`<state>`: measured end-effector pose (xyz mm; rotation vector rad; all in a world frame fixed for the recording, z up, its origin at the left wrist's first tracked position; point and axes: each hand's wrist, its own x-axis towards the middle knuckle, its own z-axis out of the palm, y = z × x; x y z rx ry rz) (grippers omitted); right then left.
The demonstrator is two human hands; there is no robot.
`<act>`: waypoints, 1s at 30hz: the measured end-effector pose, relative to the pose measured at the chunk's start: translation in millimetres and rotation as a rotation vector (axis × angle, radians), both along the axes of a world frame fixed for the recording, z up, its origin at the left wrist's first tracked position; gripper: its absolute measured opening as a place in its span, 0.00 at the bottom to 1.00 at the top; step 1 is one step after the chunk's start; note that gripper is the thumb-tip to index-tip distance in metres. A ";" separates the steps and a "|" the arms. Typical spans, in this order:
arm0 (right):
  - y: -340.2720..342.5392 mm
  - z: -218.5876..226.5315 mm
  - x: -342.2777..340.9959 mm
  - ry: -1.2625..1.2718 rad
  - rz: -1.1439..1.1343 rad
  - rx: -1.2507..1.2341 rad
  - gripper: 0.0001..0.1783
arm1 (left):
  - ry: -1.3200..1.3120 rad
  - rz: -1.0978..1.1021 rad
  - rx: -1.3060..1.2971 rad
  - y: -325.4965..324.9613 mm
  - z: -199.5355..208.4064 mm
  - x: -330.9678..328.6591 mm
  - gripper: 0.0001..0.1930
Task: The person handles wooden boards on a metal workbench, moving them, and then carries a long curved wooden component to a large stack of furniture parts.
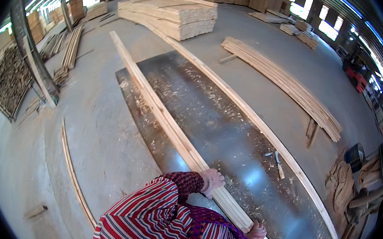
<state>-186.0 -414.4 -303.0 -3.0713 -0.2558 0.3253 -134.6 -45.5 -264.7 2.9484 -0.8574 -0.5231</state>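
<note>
While two hands — left hand, right hand — grip one long plank.

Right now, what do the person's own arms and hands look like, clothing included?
Both arms wear long sleeves striped red, white and dark blue, with a darker maroon patterned cuff at the left wrist. The left hand and right hand are bare: no gloves; rings or a watch cannot be made out.
</note>
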 end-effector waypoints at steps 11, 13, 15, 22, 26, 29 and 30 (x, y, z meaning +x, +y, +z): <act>7.4 9.9 4.4 0.164 -0.085 -0.182 0.57 | 0.037 0.016 -0.033 2.0 3.5 -4.6 0.37; 7.7 16.6 9.2 0.185 -0.040 -0.062 0.54 | 0.024 0.013 -0.022 4.9 6.3 -5.6 0.35; -6.7 19.1 15.8 0.148 0.020 0.255 0.45 | 0.032 0.018 -0.020 4.7 10.3 -5.0 0.34; -12.2 -29.0 46.6 0.086 -0.545 0.525 0.24 | 0.073 0.026 0.009 7.4 10.9 -4.6 0.35; 18.0 -7.7 38.6 0.055 -0.597 0.277 0.29 | 0.106 0.034 0.022 10.1 10.1 -5.3 0.36; 22.0 4.3 34.5 -0.024 -0.662 0.276 0.27 | 0.111 0.037 0.007 4.4 15.9 -0.9 0.36; 17.4 6.3 33.6 0.005 -0.629 0.330 0.28 | 0.090 0.030 -0.005 3.7 12.3 -1.4 0.36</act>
